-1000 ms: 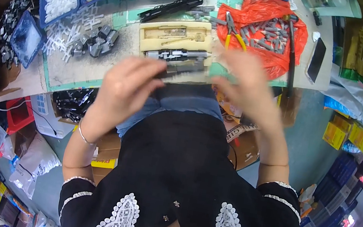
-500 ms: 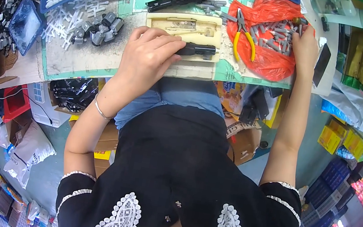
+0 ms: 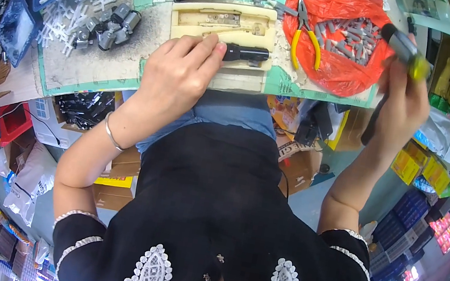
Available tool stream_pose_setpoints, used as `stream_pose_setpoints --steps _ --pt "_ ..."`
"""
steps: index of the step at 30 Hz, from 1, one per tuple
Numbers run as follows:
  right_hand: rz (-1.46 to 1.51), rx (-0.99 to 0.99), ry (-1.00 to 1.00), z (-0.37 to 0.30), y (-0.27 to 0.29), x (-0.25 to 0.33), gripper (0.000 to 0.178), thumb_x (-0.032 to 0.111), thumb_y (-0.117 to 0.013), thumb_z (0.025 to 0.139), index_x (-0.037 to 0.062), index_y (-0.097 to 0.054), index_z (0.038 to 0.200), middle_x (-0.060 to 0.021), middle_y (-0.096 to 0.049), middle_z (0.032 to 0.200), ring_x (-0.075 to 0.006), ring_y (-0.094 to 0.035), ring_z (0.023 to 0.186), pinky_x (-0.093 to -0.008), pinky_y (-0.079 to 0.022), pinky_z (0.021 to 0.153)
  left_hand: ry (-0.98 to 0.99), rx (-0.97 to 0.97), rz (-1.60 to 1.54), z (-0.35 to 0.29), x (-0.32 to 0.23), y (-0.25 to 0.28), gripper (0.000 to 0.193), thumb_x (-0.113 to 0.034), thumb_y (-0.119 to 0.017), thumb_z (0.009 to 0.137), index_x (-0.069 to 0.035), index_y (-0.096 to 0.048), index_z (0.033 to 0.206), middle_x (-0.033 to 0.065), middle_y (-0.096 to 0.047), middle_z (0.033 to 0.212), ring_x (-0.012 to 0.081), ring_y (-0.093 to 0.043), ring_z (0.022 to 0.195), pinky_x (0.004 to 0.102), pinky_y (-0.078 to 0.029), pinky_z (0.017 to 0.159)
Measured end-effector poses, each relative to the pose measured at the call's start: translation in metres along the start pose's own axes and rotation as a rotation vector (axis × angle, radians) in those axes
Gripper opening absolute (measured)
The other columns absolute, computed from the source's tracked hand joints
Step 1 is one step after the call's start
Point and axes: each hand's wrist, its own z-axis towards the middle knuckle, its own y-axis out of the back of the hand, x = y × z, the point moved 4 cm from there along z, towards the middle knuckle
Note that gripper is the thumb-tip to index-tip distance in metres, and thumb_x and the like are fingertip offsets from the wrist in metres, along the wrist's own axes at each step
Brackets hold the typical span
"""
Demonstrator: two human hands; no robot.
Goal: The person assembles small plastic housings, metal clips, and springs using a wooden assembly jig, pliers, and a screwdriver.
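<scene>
Cream fixture block (image 3: 243, 36), smooth-looking, two long recesses: small metal pieces in the far one, a glossy black cylindrical part (image 3: 249, 54) in the near one. Left hand (image 3: 180, 69) lies over that part's left end – clamping or merely pressing, cannot tell; the fingertips hide it. Right hand (image 3: 402, 105), well right of the block, is closed round the dark handle of a hammer (image 3: 403, 46), its head barrel-shaped with a black face and a yellow end.

Just right of the block: pliers (image 3: 302, 18) with curved yellow grips, on a crinkled red plastic bag (image 3: 337, 85) strewn with stubby grey pieces (image 3: 354, 37). Left of it: boxy silver-grey metal units, white plastic sticks. Behind it: a long ridged black part.

Versus half a second ago: right hand was at the bag's right edge – now farther right, hammer raised. Left hand still on the block.
</scene>
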Motion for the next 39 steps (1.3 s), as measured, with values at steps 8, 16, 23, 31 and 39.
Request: stream_pose_setpoints --steps 8,16,23,31,39 --pt "-0.227 0.442 0.152 -0.053 -0.080 -0.001 0.019 0.005 -0.059 0.086 -0.0023 -0.061 0.103 -0.0192 -0.061 0.083 -0.0342 -0.061 0.074 -0.0383 -0.049 0.065 -0.002 0.087 0.083 0.009 -0.007 0.001 0.022 -0.006 -0.062 0.072 0.003 -0.064 0.092 0.0129 -0.064 0.095 0.0219 -0.060 0.080 0.0314 -0.048 0.067" --pt "-0.193 0.401 0.147 -0.051 -0.079 0.003 0.019 0.009 -0.057 0.088 -0.0015 -0.061 0.104 -0.0147 -0.061 0.076 -0.0306 -0.061 0.068 -0.0359 -0.047 0.059 -0.020 0.009 0.125 0.004 -0.010 -0.004 0.018 -0.005 -0.060 0.071 0.004 -0.065 0.086 0.0144 -0.062 0.090 0.0212 -0.058 0.075 0.0292 -0.047 0.063" --pt "-0.313 0.577 0.348 -0.071 -0.103 -0.006 0.028 0.006 -0.060 0.085 -0.0008 -0.059 0.112 -0.0146 -0.064 0.090 -0.0274 -0.063 0.070 -0.0339 -0.050 0.061 -0.030 -0.004 0.208 -0.001 -0.013 -0.007 0.026 -0.005 -0.060 0.071 0.005 -0.064 0.095 0.0164 -0.063 0.099 0.0241 -0.061 0.085 0.0312 -0.050 0.071" --pt "-0.259 0.435 0.308 -0.068 -0.087 -0.012 0.020 0.011 -0.056 0.090 -0.0009 -0.061 0.106 -0.0152 -0.062 0.078 -0.0264 -0.062 0.064 -0.0370 -0.047 0.056 0.007 -0.006 0.220 -0.004 -0.014 -0.007 0.032 -0.005 -0.059 0.071 0.003 -0.063 0.101 0.0149 -0.063 0.106 0.0252 -0.062 0.093 0.0329 -0.051 0.076" --pt "-0.232 0.465 0.154 -0.058 -0.088 -0.013 0.019 0.015 -0.052 0.094 -0.0002 -0.059 0.103 -0.0163 -0.055 0.068 -0.0260 -0.056 0.058 -0.0335 -0.044 0.055 0.142 -0.043 0.034 -0.003 -0.009 -0.002 0.034 -0.009 -0.066 0.068 -0.001 -0.064 0.102 0.0097 -0.062 0.111 0.0230 -0.061 0.087 0.0330 -0.050 0.071"
